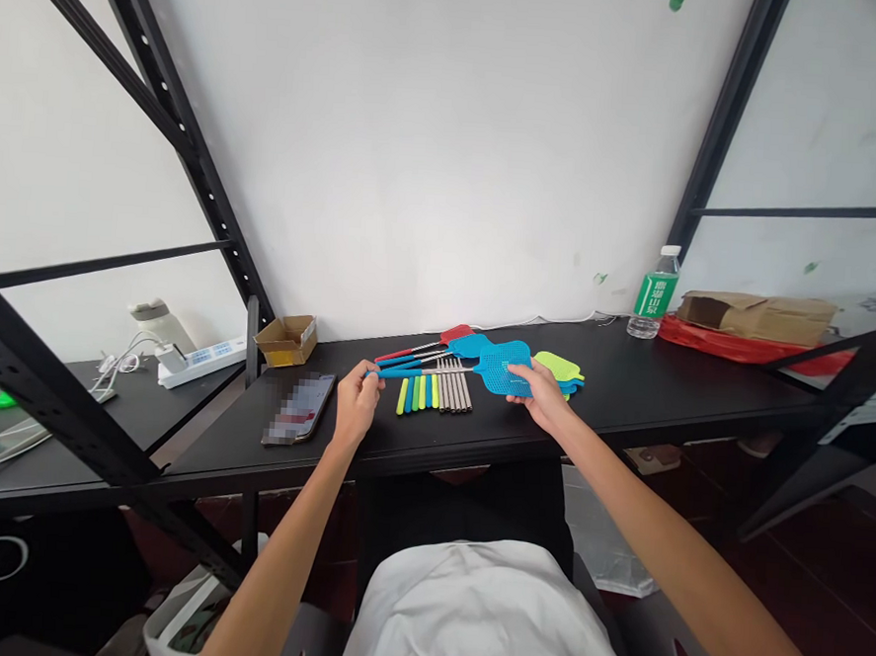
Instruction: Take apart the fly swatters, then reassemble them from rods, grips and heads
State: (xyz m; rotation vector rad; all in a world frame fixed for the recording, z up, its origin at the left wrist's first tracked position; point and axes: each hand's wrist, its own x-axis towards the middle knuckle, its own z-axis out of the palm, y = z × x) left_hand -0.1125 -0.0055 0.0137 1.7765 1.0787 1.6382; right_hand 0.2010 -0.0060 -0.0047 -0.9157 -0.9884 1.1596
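Note:
I hold a blue fly swatter just above the black table. My left hand is closed on the end of its blue handle. My right hand grips the lower edge of its mesh head. Under and behind it lie more swatters: another blue one, a red one and a yellow-green head. Between my hands lie a row of coloured handle grips and several metal rods.
A phone lies left of my left hand, with a small cardboard box behind it. A water bottle and a cardboard box on a red tray stand at the right. A power strip sits on the left table. Black rack posts frame both sides.

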